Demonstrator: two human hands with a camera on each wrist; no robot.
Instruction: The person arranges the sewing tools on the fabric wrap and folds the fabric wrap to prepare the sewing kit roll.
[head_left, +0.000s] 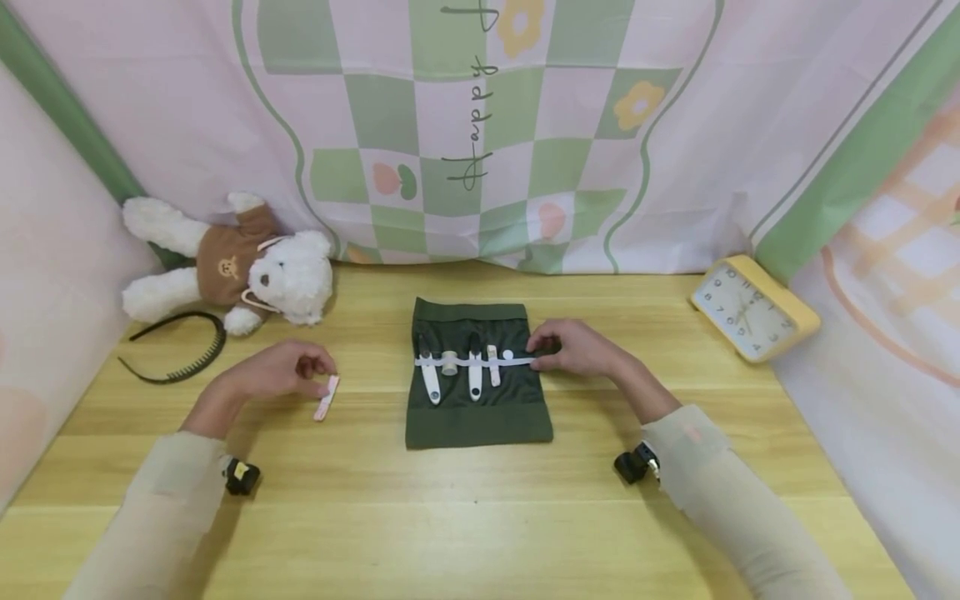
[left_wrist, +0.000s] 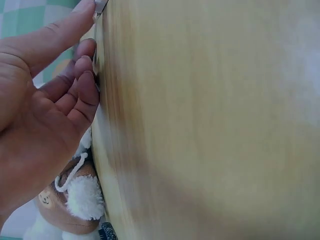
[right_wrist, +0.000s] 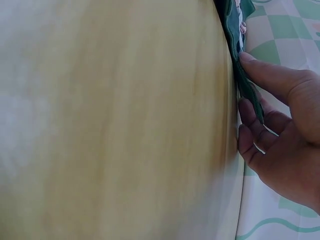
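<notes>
In the head view, a dark green fabric organizer (head_left: pixel 480 425) lies unrolled with a white elastic band across it. Under the band sit two white-handled tools (head_left: pixel 476 383) with dark tips, a small pale cylinder (head_left: pixel 449 363), a slim pink-and-white piece (head_left: pixel 494 373) and a white round spot. My right hand (head_left: pixel 573 348) pinches the organizer's right edge, thumb on top and fingers beneath, as the green fabric (right_wrist: pixel 245 82) shows in the right wrist view. On the left, my left hand (head_left: pixel 281 368) holds a small pink-and-white strip (head_left: pixel 325 407) by its upper end, between thumb and index finger.
A white plush toy (head_left: pixel 300 275) in a brown top lies at the back left, with a black toothed headband (head_left: pixel 213 354) before it. At the right stands a yellow alarm clock (head_left: pixel 750 312). A patterned curtain (head_left: pixel 450 125) hangs behind the wooden table (head_left: pixel 450 533).
</notes>
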